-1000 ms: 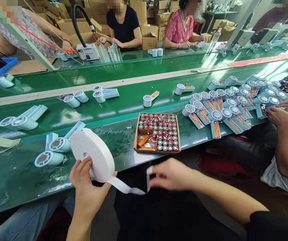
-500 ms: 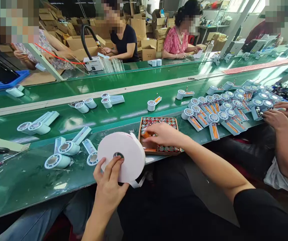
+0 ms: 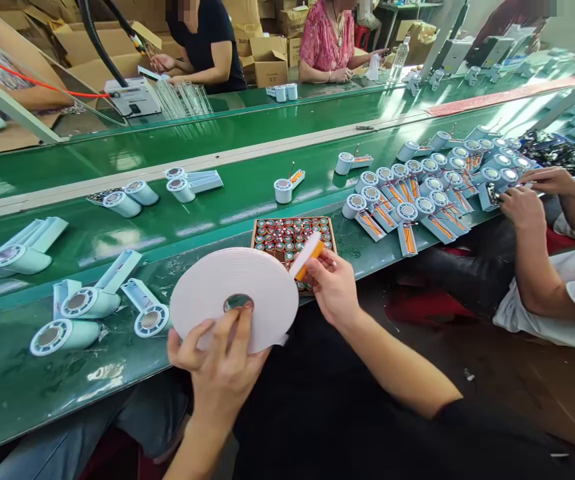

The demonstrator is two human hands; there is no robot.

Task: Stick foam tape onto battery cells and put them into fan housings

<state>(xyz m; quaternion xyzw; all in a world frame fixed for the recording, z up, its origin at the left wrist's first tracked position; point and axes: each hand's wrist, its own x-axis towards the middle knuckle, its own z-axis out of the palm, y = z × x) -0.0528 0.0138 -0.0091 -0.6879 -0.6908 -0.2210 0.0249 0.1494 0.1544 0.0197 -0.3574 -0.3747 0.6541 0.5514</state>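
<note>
My left hand [image 3: 222, 367] grips a large roll of white tape [image 3: 207, 280], with fingers in its core hole. Between the fingertips of my right hand [image 3: 340, 293] is an orange battery [image 3: 302, 271]. The tape's loose white end [image 3: 309, 250] lies along the battery and reaches back towards the roll. Behind the roll and my right hand stands a shallow cardboard box [image 3: 333, 238] of upright batteries [image 3: 271, 232] with red wires, partly hidden by them.
Light-blue plastic housings [image 3: 87, 303] lie left of the roll. Many more housings [image 3: 406, 212], with orange batteries in their handles, crowd the green bench [image 3: 132, 363] at right. A co-worker's hands [image 3: 522, 207] work there. Other people sit across the line.
My right hand has lifted the orange battery out of the box and brought it to the tape end beside the roll. The roll has tilted, and the view has shifted right and down.
</note>
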